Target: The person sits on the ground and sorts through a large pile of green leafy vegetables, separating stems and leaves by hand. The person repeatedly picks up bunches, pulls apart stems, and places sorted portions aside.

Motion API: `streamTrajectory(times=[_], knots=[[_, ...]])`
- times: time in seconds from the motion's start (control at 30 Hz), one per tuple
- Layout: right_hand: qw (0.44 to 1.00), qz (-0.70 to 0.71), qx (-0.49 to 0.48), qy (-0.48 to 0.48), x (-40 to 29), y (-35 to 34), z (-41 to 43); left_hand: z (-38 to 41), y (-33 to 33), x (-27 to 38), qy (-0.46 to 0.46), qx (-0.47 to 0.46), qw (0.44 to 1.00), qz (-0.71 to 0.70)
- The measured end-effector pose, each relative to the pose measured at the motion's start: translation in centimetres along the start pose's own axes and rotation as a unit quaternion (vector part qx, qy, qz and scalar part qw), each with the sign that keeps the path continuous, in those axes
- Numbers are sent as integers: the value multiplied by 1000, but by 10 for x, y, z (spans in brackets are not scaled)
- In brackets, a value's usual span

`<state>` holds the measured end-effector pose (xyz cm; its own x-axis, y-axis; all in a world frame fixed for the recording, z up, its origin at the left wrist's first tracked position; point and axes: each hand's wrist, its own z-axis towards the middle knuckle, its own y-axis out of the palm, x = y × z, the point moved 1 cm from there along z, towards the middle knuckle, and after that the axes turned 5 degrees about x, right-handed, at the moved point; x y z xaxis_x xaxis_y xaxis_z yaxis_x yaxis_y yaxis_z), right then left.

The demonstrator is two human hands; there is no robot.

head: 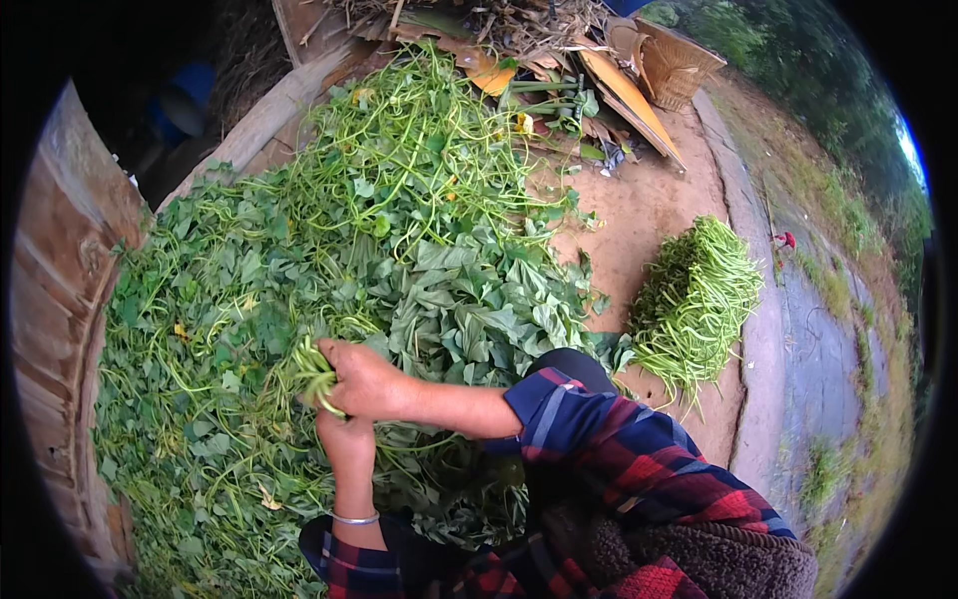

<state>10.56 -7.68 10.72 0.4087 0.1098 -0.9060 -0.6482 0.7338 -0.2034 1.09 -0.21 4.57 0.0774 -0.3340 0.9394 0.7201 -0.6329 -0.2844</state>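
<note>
My right hand (370, 382) is closed around a small bunch of green leaf stems (314, 374), whose ends bend over beyond the fingers. Just below it, touching, my left hand (344, 436) grips the lower side of the same bunch; most of its fingers are hidden behind the stems and the right hand. A metal bangle (355, 519) circles the left wrist. Under and around both hands spreads a wide heap of leafy green vines (247, 292), possibly sweet potato. Broad leaves (479, 314) lie in a loose pile in front of my knee.
To the right, a neat stack of trimmed green stems (700, 299) rests on the earthen floor (621, 202) near a concrete edge (760, 404). Wooden boards (629, 97), brushwood (531, 26) and a woven basket (677, 64) stand at the back. A wooden panel (71, 322) borders the left.
</note>
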Motion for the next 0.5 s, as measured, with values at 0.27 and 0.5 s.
streamTrajectory(times=[0.27,0.5], knots=[[987,49,-104,112,25,-57,29,33,-61,35,-120,67,910,-392],[956,195,42,217,57,-68,31,38,-105,18,-9,-66,819,-569]])
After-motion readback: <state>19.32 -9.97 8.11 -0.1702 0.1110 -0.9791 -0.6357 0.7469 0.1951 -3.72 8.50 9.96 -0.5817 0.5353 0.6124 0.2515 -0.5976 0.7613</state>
